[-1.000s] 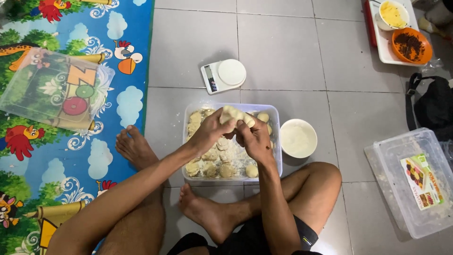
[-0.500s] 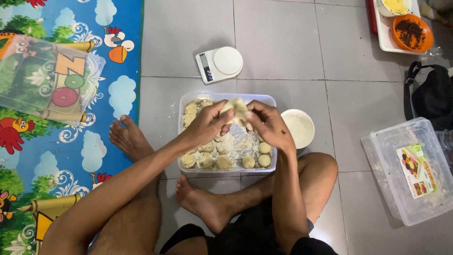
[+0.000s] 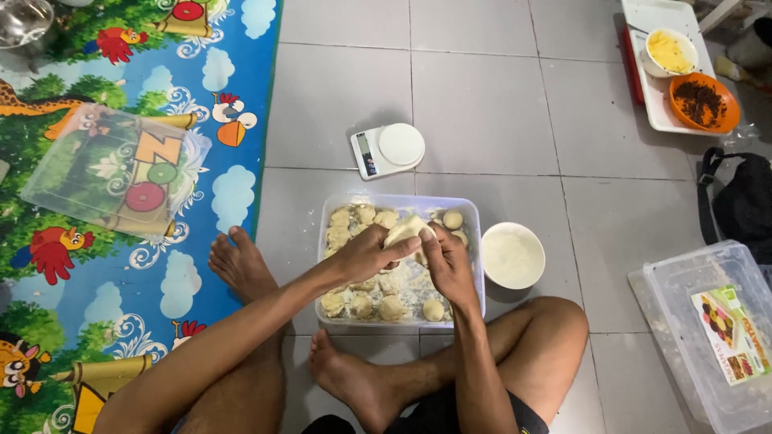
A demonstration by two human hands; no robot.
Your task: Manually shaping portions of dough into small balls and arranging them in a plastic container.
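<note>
From the head view, the left hand [image 3: 366, 255] and right hand [image 3: 445, 264] were closed together on a pale, smooth dough piece [image 3: 404, 231], its rounded top showing above the fingers. The dough was held just above the far half of a clear tub [image 3: 476, 241] that stood on the tiled floor [image 3: 482, 104] between the person's bare feet and knees. The tub held many floured dough balls [image 3: 392, 307] in rows. A white bowl [image 3: 512, 255] of flour sat just beside the tub's right wall, and a small white scale [image 3: 388, 149] lay beyond the tub. A clear lid [image 3: 112, 169] rested on the play mat [image 3: 96, 241] to the left.

Compared with half a second earlier, both hands kept their hold on the dough over the same part of the tub; the view had shifted slightly, with tub, bowl and scale unmoved.
</note>
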